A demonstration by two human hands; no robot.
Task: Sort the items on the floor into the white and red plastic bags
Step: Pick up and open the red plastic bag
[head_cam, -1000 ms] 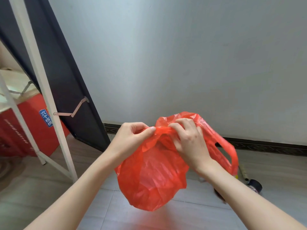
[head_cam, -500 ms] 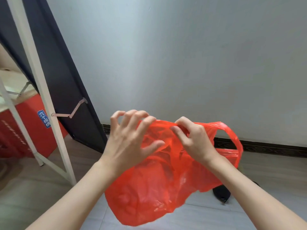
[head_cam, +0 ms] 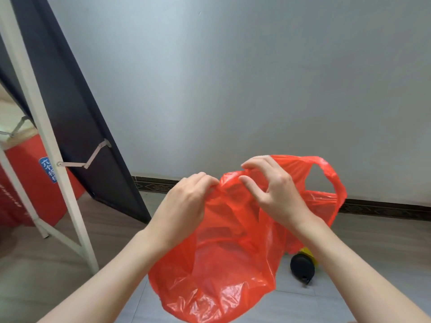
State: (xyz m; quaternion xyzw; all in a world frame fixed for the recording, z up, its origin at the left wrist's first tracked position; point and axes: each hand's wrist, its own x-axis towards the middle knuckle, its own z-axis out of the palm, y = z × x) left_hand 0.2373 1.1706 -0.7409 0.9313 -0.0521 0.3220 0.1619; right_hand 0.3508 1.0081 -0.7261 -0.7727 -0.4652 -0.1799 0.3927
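Head view: my left hand [head_cam: 184, 206] pinches the thin red plastic bag's [head_cam: 224, 252] rim, right hand [head_cam: 275, 192] fingers hooked on the far rim, bag in mid-air. Slippery film could slide free, mouth collapsing.

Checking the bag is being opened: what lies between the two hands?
In the head view, only the red plastic bag's bunched rim spans left hand to right hand.

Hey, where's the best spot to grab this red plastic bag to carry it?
Take the red plastic bag by the free handle loop at its upper right, coming from the right: the loop stands open, clear of both hands. That's a judgement.
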